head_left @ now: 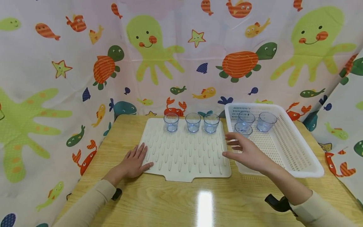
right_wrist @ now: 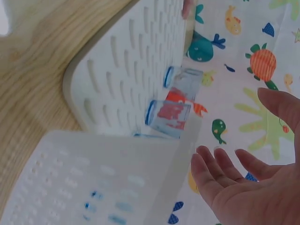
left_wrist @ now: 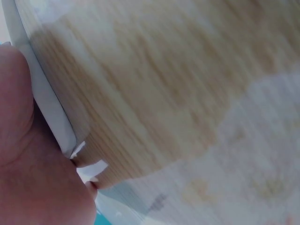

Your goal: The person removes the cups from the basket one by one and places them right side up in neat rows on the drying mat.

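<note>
The right hand (head_left: 247,153), loose and empty, has nearest glass (head_left: 244,128) at twelve o'clock; left hand (head_left: 134,162) rests flat at tray (head_left: 184,148) edge.

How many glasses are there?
6. The mat holds three in a row: left glass, middle glass, right glass. The basket holds three: back glass, front glass, and far-right glass. The right hand covers part of the basket, so another could hide there.
</note>
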A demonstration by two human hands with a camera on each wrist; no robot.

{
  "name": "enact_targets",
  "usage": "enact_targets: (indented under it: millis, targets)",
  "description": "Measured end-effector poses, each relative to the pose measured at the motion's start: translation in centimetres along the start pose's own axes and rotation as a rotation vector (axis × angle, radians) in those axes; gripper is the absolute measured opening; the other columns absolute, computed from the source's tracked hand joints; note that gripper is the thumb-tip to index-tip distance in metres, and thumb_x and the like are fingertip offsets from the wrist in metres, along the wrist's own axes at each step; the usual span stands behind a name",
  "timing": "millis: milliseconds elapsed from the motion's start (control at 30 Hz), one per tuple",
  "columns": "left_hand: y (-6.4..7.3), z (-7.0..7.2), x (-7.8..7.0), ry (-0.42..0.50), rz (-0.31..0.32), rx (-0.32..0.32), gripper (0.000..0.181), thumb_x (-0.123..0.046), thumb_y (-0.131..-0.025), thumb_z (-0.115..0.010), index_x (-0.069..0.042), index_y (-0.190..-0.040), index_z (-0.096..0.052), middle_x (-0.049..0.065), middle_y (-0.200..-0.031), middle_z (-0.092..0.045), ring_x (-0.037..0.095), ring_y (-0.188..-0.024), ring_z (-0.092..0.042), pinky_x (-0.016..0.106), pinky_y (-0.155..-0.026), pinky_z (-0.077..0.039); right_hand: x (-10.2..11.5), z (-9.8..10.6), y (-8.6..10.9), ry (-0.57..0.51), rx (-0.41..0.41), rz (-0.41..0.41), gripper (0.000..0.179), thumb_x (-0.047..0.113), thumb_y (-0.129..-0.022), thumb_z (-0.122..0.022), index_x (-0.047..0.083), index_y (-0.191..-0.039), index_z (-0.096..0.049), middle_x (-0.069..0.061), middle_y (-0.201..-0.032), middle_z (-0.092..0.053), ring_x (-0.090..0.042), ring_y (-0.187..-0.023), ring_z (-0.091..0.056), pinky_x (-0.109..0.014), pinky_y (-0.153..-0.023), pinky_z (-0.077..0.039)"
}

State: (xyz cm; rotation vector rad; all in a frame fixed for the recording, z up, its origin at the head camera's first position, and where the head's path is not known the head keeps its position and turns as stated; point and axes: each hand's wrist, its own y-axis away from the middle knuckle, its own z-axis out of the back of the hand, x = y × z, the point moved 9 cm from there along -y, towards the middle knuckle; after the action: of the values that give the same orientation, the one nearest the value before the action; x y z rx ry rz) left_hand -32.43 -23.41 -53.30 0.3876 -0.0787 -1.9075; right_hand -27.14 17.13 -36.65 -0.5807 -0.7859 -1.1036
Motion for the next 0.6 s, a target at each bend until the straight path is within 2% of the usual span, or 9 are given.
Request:
enact_targets:
  millis: [267,600]
  targets:
    - [-0.1,0.1,-0.2,-0.011,-0.005,0.013,0.099,-0.072,-0.1,-0.037,-0.004,-0.164,-0.008,0.016,-0.172,0.002,0.041,-0.157,0.003,0.065,-0.121,-0.005,-1.3,2.7,1.3,0.061,-0.009,-0.025,0.072,0.026,-0.095,-0.076,-0.001,-0.151,-0.04,-0.024,-0.15,-0.046,-0.047,-0.131,-0.052,-0.061,-0.103,-0.046]
    - [-0.1,0.1,0.0,-0.005,0.003,0.018,0.1,-0.074,-0.099,-0.036,-0.004,-0.165,-0.007,0.016,-0.172,0.003,0.041,-0.157,0.003,0.065,-0.121,-0.005,-2.5,7.2,0.7,0.126,-0.029,-0.088,0.073,0.032,-0.098,-0.071,-0.001,-0.152,-0.036,-0.027,-0.15,-0.044,-0.051,-0.133,-0.048,-0.064,-0.099,-0.048]
